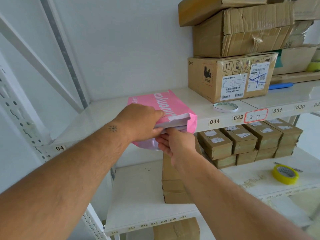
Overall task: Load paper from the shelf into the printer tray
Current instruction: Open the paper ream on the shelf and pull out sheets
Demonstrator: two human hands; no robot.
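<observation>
- Pink paper pack, opened near end, overhangs the white shelf edge, left of cardboard boxes.
- Left hand grips the pack's top.
- Right hand pinches white sheets from below.

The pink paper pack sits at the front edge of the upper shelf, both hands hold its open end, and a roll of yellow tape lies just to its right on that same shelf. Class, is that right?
Not quite. The head view shows the yellow tape on the lower shelf; a white tape roll lies right of the pink paper pack. The left hand and right hand do hold its open end.
</observation>
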